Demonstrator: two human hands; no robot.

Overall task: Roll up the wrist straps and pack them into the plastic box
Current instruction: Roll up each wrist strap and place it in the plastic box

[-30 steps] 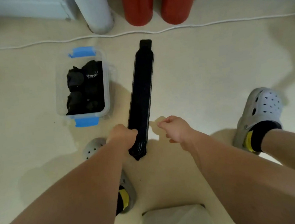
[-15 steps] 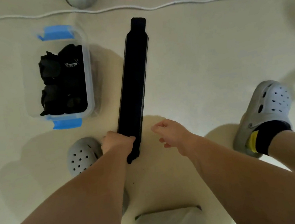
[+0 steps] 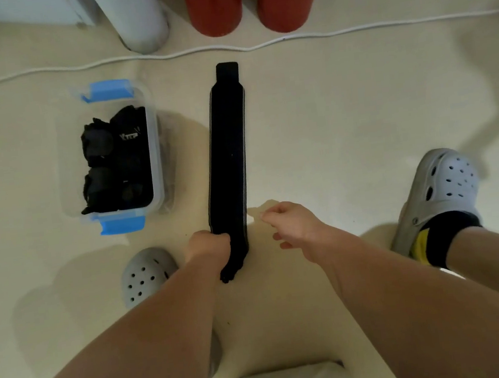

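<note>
On the floor (image 3: 358,114), flat black wrist strap (image 3: 228,160), near end gripped in left hand (image 3: 206,245), right hand (image 3: 292,224) beside, loosely curled, seemingly empty.

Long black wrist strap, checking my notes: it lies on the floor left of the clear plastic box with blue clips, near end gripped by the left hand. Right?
No. The head view shows the long black wrist strap right of the clear plastic box with blue clips; the left hand does grip its near end.
</note>
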